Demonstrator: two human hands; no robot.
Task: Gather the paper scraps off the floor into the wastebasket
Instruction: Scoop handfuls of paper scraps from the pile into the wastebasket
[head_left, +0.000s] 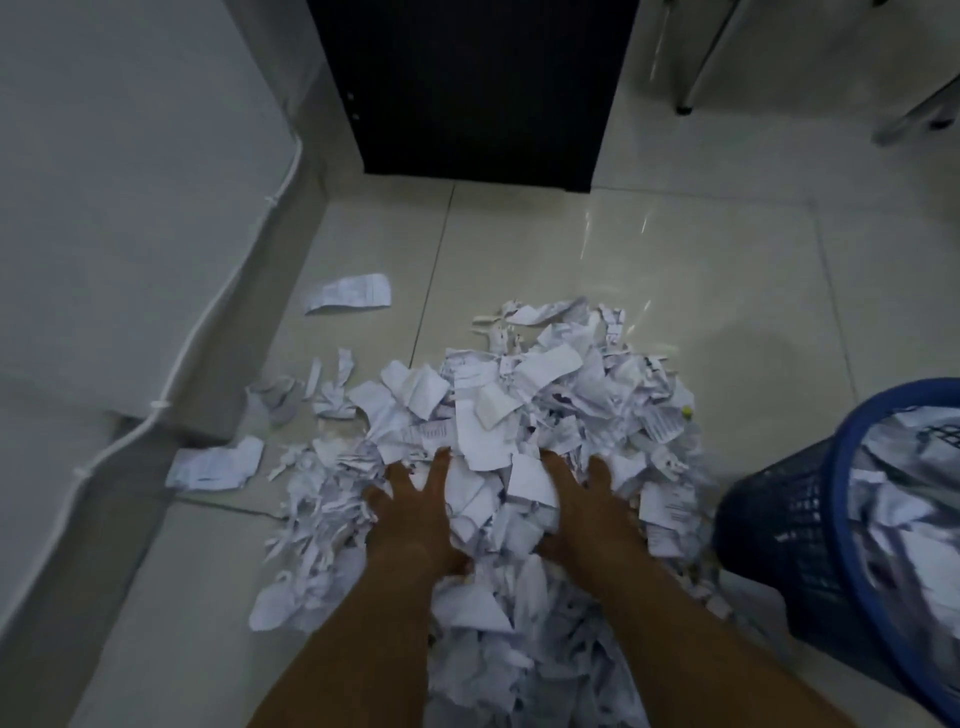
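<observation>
the paper scraps (498, 447) lie heaped on the floor (675, 291). i press my left hand (410, 512) and right hand (582, 504) into the heap, fingers spread, unclenched, bracketing a load. the wastebasket (810, 525) stands just right, part-filled.

The paper scraps (498, 415) heaped on the floor are white, many marked with fine dark printed lines, and 1 scrap near the heap's right edge carries a small yellow spot (687, 412). The floor tiles (727, 270) are a glossy cream, ruled by thin dark grout lines. The wastebasket (789, 525) at the right is dark navy with an open mesh pattern and a brighter blue rim, and the paper inside it is white with dark print. The cabinet (467, 83) at the far side is black. The wall (119, 171) on the left is pale grey, with a white cable (171, 374) running along it.
</observation>
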